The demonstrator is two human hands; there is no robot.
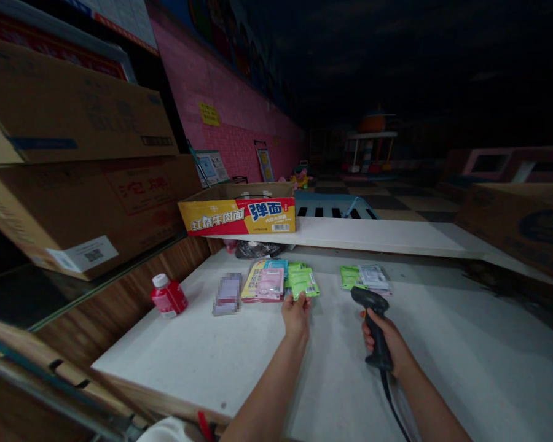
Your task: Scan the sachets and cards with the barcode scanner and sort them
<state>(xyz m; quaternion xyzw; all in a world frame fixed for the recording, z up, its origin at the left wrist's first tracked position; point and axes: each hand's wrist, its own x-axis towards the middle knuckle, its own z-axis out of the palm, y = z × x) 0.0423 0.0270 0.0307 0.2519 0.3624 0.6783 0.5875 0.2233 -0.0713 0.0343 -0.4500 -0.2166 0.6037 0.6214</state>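
Note:
My left hand (297,315) is closed on the lower edge of a small green packet (304,282), pinched between thumb and fingers. Wrapped round the handle of a black corded barcode scanner (376,331) is my right hand (389,344); the scanner's head points left and forward. Just left of the green packet lies a pile of flat packets, with a pink packet (271,283) on top and yellow and blue ones under it. Farther right, beyond the scanner, a green packet (351,277) lies beside grey-white packets (373,277).
A red bottle with a white cap (169,296) stands on the white table (175,356) at left, near a blurred flat object (228,294). A red-yellow carton (239,217) sits on the raised shelf (373,235). Large cardboard boxes (87,202) are stacked at left; another box (520,215) stands right.

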